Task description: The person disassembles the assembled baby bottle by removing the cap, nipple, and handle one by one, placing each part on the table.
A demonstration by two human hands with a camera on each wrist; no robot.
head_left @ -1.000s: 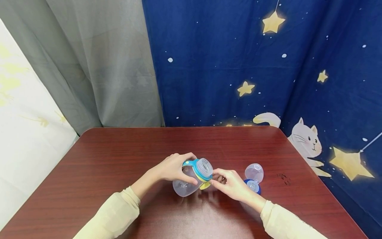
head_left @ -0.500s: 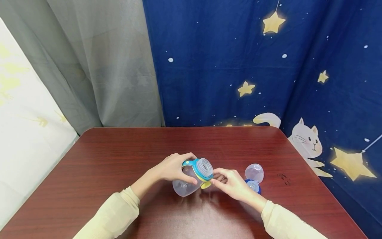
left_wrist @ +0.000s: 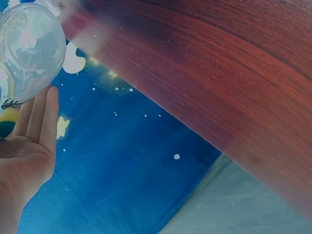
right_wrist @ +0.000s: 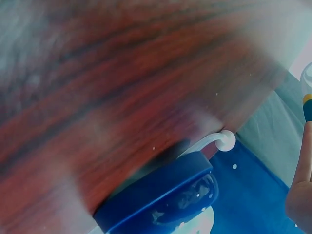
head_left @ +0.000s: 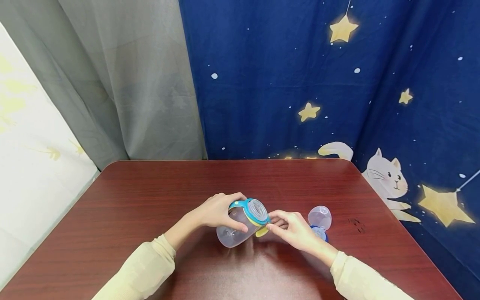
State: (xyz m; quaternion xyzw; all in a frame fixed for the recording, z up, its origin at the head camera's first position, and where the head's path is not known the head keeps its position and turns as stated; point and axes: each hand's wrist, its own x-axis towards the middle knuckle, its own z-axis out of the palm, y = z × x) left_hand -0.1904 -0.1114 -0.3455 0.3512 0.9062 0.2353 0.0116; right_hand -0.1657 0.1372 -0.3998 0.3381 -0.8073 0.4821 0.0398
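In the head view my left hand (head_left: 218, 210) grips a clear baby bottle (head_left: 233, 231), tilted with its uncapped mouth toward the upper right. A blue and yellow handle ring (head_left: 253, 216) sits around the bottle's neck. My right hand (head_left: 294, 229) pinches the ring's right side between thumb and fingers. A yellow handle end (head_left: 261, 232) hangs below the ring. The left wrist view shows the bottle's rounded base (left_wrist: 36, 48) beside the left hand (left_wrist: 29, 161). Only part of the right hand (right_wrist: 302, 190) appears in the right wrist view.
A blue lid (head_left: 319, 232) with a clear dome cap (head_left: 320, 217) lies on the reddish-brown table (head_left: 168, 183), right of the right hand. The right wrist view shows the lid (right_wrist: 161, 195) close up, with a white ball-ended straw (right_wrist: 225, 140). Curtains hang behind the table.
The right side of the handle ring and its yellow end have shifted slightly to the right. My right hand has moved slightly rightward with it. The left hand stays in place.
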